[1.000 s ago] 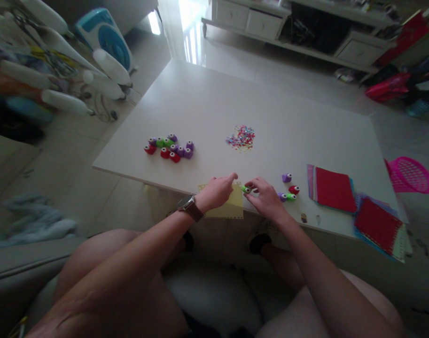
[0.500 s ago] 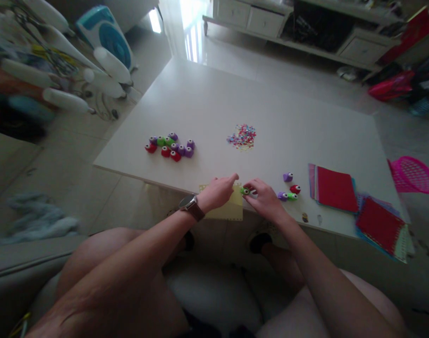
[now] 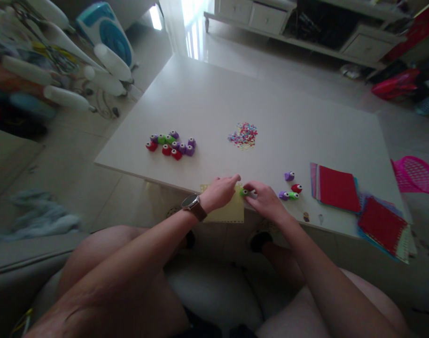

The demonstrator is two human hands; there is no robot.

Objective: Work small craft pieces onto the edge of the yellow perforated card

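Observation:
My left hand, with a watch at the wrist, lies over a sheet of yellow paper and holds it at the table's near edge. One finger stretches toward the right; the others are partly hidden. Small punched holes line the edges of the sheet, which overhangs the table. My right hand is closed round a green craft punch at the paper's right edge. Close to the right hand stand a purple punch, a red punch and another green punch.
Several red, green and purple punches stand at the table's left. Colourful paper bits lie in a heap mid-table. To the right are a stack of coloured paper and a pile of punched sheets. Beyond is a pink basket.
Both hands stay nearly in place, the green punch still in my right hand at the paper's edge. The whole view has shifted very slightly.

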